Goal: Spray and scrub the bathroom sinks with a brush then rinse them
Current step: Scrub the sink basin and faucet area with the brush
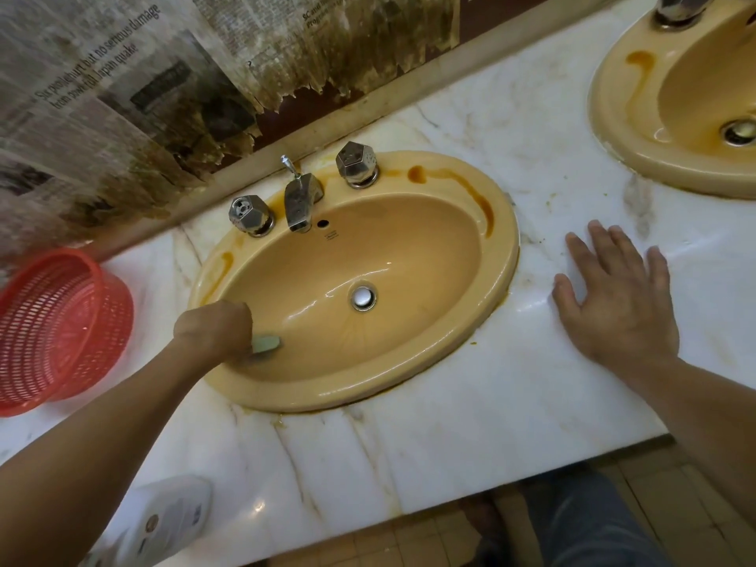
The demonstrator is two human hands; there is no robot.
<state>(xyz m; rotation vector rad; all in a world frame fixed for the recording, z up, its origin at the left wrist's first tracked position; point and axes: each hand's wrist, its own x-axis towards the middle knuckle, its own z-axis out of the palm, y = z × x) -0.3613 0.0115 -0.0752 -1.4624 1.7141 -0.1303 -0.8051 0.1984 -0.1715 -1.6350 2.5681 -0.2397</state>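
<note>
A tan oval sink (409, 255) with orange stains on its rim sits in the white marble counter (450, 435). My left hand (214, 327) grips a pale green brush (266, 343) and holds it against the sink's near-left inner wall. Most of the brush is hidden under my fist. My right hand (617, 298) lies flat, fingers spread, on the counter to the right of the sink. A chrome tap (300, 200) and two faceted knobs (249, 214) (356, 163) stand on the back rim. The chrome drain (363, 297) is shut. A second tan sink (671, 100) lies at the upper right.
A red plastic basket (57, 329) lies tipped on its side on the counter at the left. A white spray bottle (163, 521) rests at the counter's front edge, bottom left. Torn, stained newspaper (122, 88) covers the wall behind. The counter's front edge runs diagonally at the bottom.
</note>
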